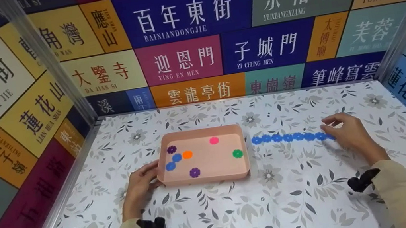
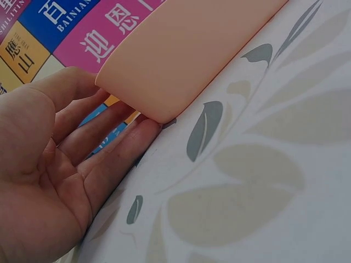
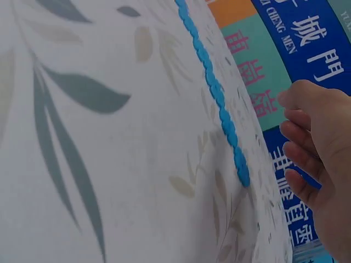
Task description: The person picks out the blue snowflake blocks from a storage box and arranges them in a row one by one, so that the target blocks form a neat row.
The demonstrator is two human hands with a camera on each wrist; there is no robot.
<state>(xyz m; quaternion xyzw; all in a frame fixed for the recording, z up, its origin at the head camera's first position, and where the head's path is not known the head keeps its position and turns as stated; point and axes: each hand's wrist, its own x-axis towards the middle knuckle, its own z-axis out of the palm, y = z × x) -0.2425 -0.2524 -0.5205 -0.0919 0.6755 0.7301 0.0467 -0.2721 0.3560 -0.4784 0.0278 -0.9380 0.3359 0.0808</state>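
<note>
A peach-coloured shallow tray (image 1: pixel 204 179) holds several small flower-shaped plastic discs. Among them are a green disc (image 1: pixel 237 153), a pink disc (image 1: pixel 214 140) and an orange disc (image 1: pixel 187 155). My left hand (image 1: pixel 141 185) touches the tray's left side with its fingertips, the fingers fairly straight in the left wrist view. Right of the tray, a row of joined blue flower discs (image 1: pixel 288 138) lies on the table. My right hand (image 1: pixel 347 134) is by the row's right end, fingers loosely bent. In the right wrist view, a gap separates this hand from the blue row (image 3: pixel 219 101).
The table (image 1: pixel 218 216) wears a white cloth printed with grey leaves and flowers. Panels with coloured place-name signs (image 1: pixel 187 9) stand behind it and on both sides. A small black device (image 1: pixel 151 224) is strapped to each wrist.
</note>
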